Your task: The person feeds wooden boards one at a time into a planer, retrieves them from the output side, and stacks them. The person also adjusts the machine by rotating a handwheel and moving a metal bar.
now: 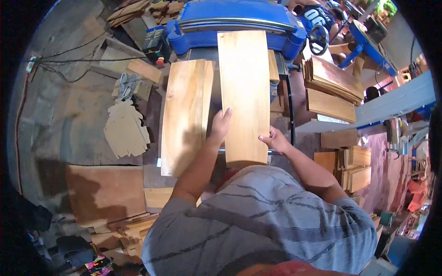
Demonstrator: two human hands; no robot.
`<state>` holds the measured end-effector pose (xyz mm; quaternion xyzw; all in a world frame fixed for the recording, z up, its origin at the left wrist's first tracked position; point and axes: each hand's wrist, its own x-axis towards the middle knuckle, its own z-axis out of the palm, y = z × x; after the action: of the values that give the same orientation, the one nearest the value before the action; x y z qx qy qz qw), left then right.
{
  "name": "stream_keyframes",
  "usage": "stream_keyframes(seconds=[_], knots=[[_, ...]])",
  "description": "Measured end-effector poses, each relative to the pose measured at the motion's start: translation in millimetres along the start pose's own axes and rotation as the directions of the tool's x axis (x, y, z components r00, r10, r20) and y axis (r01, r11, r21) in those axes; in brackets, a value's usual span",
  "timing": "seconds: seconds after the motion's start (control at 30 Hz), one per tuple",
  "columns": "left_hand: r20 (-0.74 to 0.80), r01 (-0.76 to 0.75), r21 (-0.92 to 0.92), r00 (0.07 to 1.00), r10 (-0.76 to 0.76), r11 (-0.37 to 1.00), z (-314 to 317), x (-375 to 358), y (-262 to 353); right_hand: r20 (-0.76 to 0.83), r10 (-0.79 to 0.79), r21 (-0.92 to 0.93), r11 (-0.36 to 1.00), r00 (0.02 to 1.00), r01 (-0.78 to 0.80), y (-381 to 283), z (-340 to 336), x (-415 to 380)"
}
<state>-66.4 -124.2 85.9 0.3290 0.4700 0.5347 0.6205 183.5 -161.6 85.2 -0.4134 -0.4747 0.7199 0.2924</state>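
Observation:
A long pale wooden board (245, 92) reaches from near my waist up to the front of a blue machine (239, 18). My left hand (221, 123) grips the board's left edge, thumb on the top face. On the right edge, lower down, my right hand (276, 140) holds it with the thumb on top and the fingers partly hidden. Left of this board lies a stack of similar boards (184, 115), beside my left forearm. Whether the board's far end touches the machine I cannot tell.
Board stacks (334, 83) lie on the right, with more wood pieces (354, 168) below them. A handwheel (318, 40) sits at the machine's right. Another person (317, 18) is at the upper right. Cables (92, 60) run across the left floor near flat cut pieces (124, 129).

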Motion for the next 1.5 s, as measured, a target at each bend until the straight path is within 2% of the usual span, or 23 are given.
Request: stream_keyframes(seconds=[0.03,0.07,0.13,0.2,0.23,0.3,0.37,0.5,0.57,0.63,0.7,0.73,0.8,0.9,1.0,1.1,1.17,1.2,1.27,1.33,1.4,1.47,1.5], knots=[[-0.079,0.056,0.176,0.996,-0.042,0.983,-1,4,-18,-0.015,0.032,-0.084,0.996,0.999,-0.033,4,-6,-9],[-0.069,0.047,0.177,0.997,-0.035,0.983,-1,7,-35,-0.033,0.059,-0.170,0.983,0.998,-0.064,8,-11,-14],[-0.102,-0.012,0.362,0.993,0.052,0.932,8,-7,-48,-0.061,0.059,-0.142,0.988,0.996,-0.067,0,-6,-29],[-0.086,-0.012,0.434,0.995,0.055,0.901,11,-9,-54,-0.192,0.205,-0.095,0.970,0.960,-0.226,-9,-3,-39],[-0.072,-0.018,0.453,0.996,0.057,0.891,13,-9,-57,-0.198,0.207,-0.091,0.969,0.958,-0.228,-4,-6,-36],[-0.058,-0.016,0.469,0.997,0.049,0.883,18,-13,-61,-0.355,0.122,-0.096,0.981,0.927,-0.166,10,-21,-19],[-0.034,0.014,0.622,0.999,0.009,0.783,23,-15,-55,-0.451,0.079,-0.089,0.987,0.889,-0.133,7,-30,-7],[0.002,-0.033,0.653,0.999,0.042,0.757,15,-14,-78,-0.491,0.018,-0.143,0.985,0.871,-0.101,28,-40,5],[0.061,-0.033,0.675,0.998,-0.012,0.737,11,-13,-83,-0.483,0.013,-0.113,0.991,0.876,-0.076,31,-38,1],[0.085,-0.037,0.673,0.996,-0.027,0.739,-4,0,-117,-0.474,0.004,-0.085,0.995,0.880,-0.051,38,-41,1],[0.107,-0.037,0.669,0.993,-0.047,0.742,-8,5,-128,-0.486,-0.072,-0.116,0.993,0.871,0.018,49,-46,2],[0.139,-0.035,0.678,0.987,-0.082,0.734,-9,5,-128,-0.488,-0.068,-0.111,0.994,0.870,0.016,49,-47,-1],[0.170,-0.033,0.689,0.978,-0.117,0.724,-11,3,-127,-0.480,0.036,-0.121,0.987,0.877,-0.106,43,-50,-5],[0.185,-0.021,0.695,0.971,-0.151,0.718,-12,6,-126,-0.460,0.067,-0.067,0.992,0.885,-0.109,41,-49,-1],[0.198,0.017,0.596,0.966,-0.167,0.803,-16,11,-139,-0.464,0.032,-0.097,0.991,0.885,-0.087,37,-50,6],[0.128,0.013,0.526,0.987,-0.095,0.850,-6,12,-129,-0.446,0.065,-0.122,0.984,0.893,-0.132,25,-57,13],[0.036,0.035,0.706,0.996,-0.085,0.707,1,18,-116,-0.445,0.100,-0.097,0.983,0.890,-0.158,14,-60,20],[0.036,0.033,0.708,0.996,-0.083,0.705,3,23,-115,-0.449,0.142,-0.072,0.978,0.882,-0.194,8,-62,23],[0.006,0.070,0.654,0.995,-0.098,0.753,9,37,-115,-0.466,0.066,-0.096,0.988,0.882,-0.124,2,-68,32],[0.015,0.071,0.634,0.994,-0.104,0.770,13,50,-109,-0.511,0.108,-0.233,0.938,0.853,-0.258,-7,-76,42],[0.019,0.066,0.615,0.995,-0.099,0.786,15,59,-103,-0.473,0.100,-0.248,0.938,0.875,-0.241,5,-86,56],[-0.052,0.087,0.598,0.996,-0.070,0.797,14,66,-100,-0.441,0.118,0.046,0.993,0.890,-0.109,22,-84,67],[-0.054,0.088,0.601,0.996,-0.070,0.794,14,61,-95,-0.438,0.119,0.050,0.993,0.891,-0.108,32,-81,63]])
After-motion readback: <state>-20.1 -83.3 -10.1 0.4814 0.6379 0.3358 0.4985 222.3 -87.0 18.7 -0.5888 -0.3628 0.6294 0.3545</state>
